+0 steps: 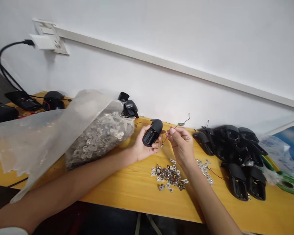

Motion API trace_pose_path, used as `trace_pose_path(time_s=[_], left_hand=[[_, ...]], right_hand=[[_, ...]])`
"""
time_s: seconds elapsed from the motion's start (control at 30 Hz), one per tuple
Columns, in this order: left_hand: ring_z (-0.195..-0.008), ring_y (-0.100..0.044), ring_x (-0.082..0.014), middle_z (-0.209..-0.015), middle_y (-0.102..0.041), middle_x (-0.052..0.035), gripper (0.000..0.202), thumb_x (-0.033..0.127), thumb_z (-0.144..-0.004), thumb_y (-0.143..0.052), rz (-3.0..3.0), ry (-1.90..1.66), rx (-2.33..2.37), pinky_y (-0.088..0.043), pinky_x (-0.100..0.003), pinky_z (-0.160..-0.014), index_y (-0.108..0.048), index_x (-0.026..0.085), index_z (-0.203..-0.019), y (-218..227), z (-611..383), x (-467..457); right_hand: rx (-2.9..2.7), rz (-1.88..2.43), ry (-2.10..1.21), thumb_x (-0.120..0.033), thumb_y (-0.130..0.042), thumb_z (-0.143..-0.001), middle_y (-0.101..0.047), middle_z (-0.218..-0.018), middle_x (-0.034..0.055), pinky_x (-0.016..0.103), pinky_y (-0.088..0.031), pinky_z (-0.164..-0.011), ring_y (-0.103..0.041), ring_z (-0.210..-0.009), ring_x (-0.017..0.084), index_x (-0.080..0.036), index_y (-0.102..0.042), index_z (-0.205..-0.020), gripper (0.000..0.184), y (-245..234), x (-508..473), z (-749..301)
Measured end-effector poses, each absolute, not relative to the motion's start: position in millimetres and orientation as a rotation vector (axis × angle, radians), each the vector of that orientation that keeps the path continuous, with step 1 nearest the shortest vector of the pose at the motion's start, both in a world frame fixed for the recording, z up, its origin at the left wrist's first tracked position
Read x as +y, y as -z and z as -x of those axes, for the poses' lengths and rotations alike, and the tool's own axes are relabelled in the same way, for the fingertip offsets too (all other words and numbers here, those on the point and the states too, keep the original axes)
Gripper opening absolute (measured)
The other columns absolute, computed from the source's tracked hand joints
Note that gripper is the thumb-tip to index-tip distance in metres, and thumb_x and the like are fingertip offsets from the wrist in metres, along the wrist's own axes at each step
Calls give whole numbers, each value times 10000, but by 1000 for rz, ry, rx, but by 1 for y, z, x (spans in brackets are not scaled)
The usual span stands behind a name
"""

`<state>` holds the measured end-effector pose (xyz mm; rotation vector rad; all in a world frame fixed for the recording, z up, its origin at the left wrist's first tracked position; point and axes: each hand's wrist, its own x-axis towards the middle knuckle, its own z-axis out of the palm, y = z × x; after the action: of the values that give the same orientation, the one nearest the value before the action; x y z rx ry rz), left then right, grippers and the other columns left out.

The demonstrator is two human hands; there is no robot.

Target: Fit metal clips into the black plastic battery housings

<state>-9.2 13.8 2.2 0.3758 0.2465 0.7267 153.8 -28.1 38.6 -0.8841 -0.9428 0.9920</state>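
The left hand (pixel 145 145) grips a rounded black plastic casing (pixel 152 133), long axis toward one o'clock; the right hand (pixel 182 143) pinches a thin wire (pixel 171 132), apparently carrying a small green circuit board (pixel 180 124).

mouse shell (pixel 152 134): glossy black
thin wire (pixel 164 139): red
tabletop (pixel 137 195): yellow, streaky wood grain
metal tabs (pixel 170 176): shiny silver
wall (pixel 161 65): plain white

Bagged at left on the table (pixel 127 192), metal tabs (pixel 100 137); stacked at right, housings (pixel 236 179); scattered between, more tabs (pixel 169 176).

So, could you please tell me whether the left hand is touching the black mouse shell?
Touching: the head view shows the left hand gripping the black mouse shell from beneath.
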Motion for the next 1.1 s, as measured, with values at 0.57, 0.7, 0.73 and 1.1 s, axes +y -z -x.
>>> trace_pose_path(time_s=[0.57, 0.7, 0.73, 1.1], left_hand=[[-533, -473, -107, -839, -671, -54, 620, 615, -924, -576, -363, -778, 297, -397, -290, -549, -717, 103, -1245, -3, 10, 16], [-522, -484, -107, -842, -678, -48, 625, 607, -934, -562, -357, -789, 296, -401, -298, -541, -707, 94, -1260, -3, 10, 15], [-521, -487, -107, -842, -681, -49, 629, 611, -933, -561, -359, -792, 296, -404, -300, -541, -707, 92, -1258, -3, 10, 15], [-522, -510, -112, -840, -701, -52, 631, 572, -924, -604, -351, -786, 278, -416, -301, -544, -687, 63, -1287, -4, 10, 15]], right_hand=[[-1148, 1058, -882, -465, -796, -894, -691, -806, 1, 321, -503, -570, -523, -595, 132, -271, -743, -994, 225, -37, -25, -161], [-1228, 1049, -807, -465, -748, -927, -733, -888, 36, 393, -589, -749, -660, -820, 203, -282, -762, -1023, 207, -38, -28, -159], [-1246, 1052, -795, -471, -731, -938, -737, -894, 39, 404, -594, -773, -668, -847, 211, -284, -769, -1031, 213, -38, -29, -158], [-1319, 1140, -629, -464, -671, -969, -770, -870, 50, 415, -581, -794, -692, -824, 217, -277, -806, -920, 236, -39, -27, -163]])
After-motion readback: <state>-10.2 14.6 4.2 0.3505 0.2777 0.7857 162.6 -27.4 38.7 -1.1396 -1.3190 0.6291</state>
